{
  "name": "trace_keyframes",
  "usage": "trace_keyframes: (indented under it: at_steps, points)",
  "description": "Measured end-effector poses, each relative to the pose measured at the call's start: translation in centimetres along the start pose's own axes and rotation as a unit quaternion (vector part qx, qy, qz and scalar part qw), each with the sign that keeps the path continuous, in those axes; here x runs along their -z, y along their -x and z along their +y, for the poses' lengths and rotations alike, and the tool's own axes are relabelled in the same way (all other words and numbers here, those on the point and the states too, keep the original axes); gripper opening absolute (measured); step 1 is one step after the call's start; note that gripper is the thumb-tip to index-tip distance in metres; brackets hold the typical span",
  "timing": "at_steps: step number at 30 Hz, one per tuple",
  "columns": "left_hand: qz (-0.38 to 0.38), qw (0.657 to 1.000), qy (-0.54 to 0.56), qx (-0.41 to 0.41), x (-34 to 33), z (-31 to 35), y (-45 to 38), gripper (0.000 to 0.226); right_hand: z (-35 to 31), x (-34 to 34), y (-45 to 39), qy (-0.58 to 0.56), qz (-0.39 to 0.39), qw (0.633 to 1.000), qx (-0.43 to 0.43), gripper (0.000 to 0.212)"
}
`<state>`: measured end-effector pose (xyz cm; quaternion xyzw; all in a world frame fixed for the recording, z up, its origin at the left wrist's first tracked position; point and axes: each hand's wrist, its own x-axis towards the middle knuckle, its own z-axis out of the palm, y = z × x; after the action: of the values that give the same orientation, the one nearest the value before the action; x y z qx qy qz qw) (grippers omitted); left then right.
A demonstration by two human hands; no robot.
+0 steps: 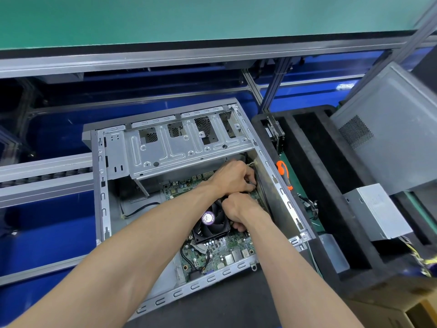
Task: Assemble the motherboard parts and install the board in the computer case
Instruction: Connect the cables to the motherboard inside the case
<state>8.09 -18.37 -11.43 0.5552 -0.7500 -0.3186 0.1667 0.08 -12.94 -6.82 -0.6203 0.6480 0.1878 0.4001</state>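
An open grey computer case lies on its side in the middle. A green motherboard sits inside it, with a black cooler fan bearing a purple label. Both my hands reach deep into the case by its right wall. My left hand has its fingers curled around a small white-wired connector near the board's upper right edge. My right hand is curled just below it, beside the fan; what its fingers hold is hidden.
A silver drive cage spans the case's far half. Right of the case lies a black foam tray with an orange-handled screwdriver, a power supply and a grey side panel. A roller conveyor runs left.
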Motion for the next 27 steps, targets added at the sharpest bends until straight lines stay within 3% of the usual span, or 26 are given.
trace_keyframes:
  at_steps: [6, 11, 27]
  points:
    - [0.055, 0.997, 0.007, 0.059, -0.26, -0.43, -0.04, 0.005, -0.04, -0.01, -0.25, 0.013, 0.008, 1.000, 0.003, 0.026]
    - [0.050, 0.997, -0.014, 0.051, -0.31, -0.55, -0.01, 0.009, -0.08, 0.01, -0.08, 0.004, 0.005, 1.000, 0.004, 0.017]
    - [0.061, 0.996, -0.048, 0.033, -0.29, -0.14, -0.04, 0.013, -0.08, 0.01, -0.10, 0.005, 0.004, 1.000, 0.006, 0.028]
